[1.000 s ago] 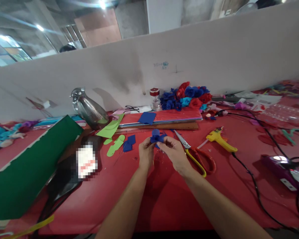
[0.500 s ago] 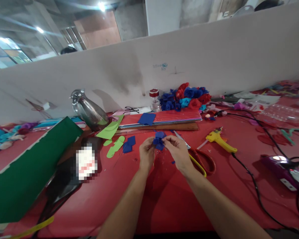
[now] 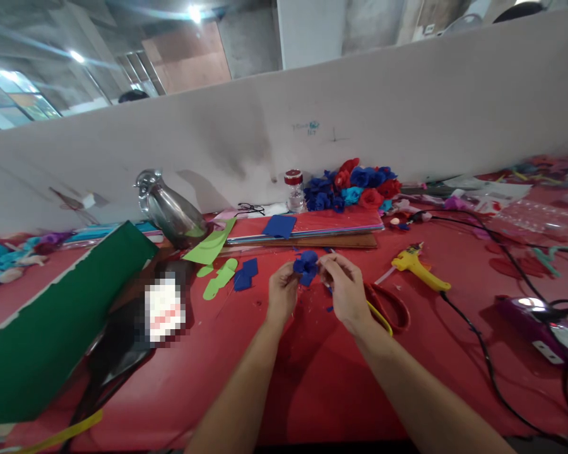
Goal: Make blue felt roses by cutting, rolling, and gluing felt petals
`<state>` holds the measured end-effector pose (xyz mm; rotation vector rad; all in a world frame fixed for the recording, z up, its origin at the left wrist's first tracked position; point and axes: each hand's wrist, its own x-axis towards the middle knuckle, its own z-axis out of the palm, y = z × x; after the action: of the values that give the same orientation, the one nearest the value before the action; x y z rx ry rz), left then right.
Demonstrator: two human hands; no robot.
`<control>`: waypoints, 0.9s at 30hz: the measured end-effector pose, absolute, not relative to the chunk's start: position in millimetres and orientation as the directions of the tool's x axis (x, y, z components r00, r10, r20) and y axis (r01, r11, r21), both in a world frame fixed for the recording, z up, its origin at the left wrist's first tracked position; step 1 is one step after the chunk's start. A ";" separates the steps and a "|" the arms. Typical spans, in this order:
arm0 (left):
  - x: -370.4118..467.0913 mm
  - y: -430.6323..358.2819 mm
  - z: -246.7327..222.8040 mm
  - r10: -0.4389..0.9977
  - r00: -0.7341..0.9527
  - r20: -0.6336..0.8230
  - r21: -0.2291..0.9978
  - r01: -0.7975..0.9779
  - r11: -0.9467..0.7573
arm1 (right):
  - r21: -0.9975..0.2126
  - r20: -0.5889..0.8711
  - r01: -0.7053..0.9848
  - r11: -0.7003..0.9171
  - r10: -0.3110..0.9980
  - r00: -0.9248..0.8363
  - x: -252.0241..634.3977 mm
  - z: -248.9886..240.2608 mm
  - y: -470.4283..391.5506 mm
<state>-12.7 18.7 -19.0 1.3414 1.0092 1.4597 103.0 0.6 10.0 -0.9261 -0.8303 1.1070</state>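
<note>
A blue artificial flower (image 3: 307, 267) with rounded petals is held up over the red table. My left hand (image 3: 283, 291) grips it from the left, fingers closed at its underside. My right hand (image 3: 344, 287) is at the flower's right edge, its fingertips pinched together. Whether a petal lies between them I cannot make out. Red-and-yellow-handled scissors (image 3: 392, 309) lie just beyond the right wrist, their blades mostly behind the hand. Cut blue pieces (image 3: 245, 275) and light green petal-shaped pieces (image 3: 221, 279) rest to the left of my hands.
A yellow glue gun (image 3: 421, 270) with a black cord lies at right, near a purple device (image 3: 542, 328). Behind are stacked sheets (image 3: 322, 222), a red-lidded jar (image 3: 294, 192), finished flowers (image 3: 355, 188) and a metal jug (image 3: 170, 211). A green box (image 3: 61, 321) flanks the left.
My right hand has drawn slightly to the right from the flower's petals. The flower has turned a little, showing more of its rounded petals. My left hand keeps its hold.
</note>
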 end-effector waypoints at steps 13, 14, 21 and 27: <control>-18.3 24.5 -32.4 0.961 0.037 0.273 0.962 -0.018 -0.272 | -0.911 0.064 -0.392 0.129 0.983 0.174 108.1 5.8 7.6; -18.0 24.2 -32.1 0.960 0.061 0.273 0.962 -0.024 -0.272 | -0.913 0.075 -0.383 0.138 0.982 0.174 109.9 4.9 8.9; -15.2 22.7 -30.3 0.942 0.175 0.286 0.958 -0.042 -0.283 | -0.928 0.197 -0.315 0.200 0.980 0.041 118.8 6.9 13.2; -18.7 25.3 -34.7 0.933 0.189 0.307 0.949 0.019 -0.316 | -0.931 0.214 -0.296 0.215 0.976 0.036 118.9 10.6 10.7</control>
<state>-18.7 25.3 -34.7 1.5581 0.9369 1.2690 118.9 10.7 10.6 -0.8320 -1.0788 1.1743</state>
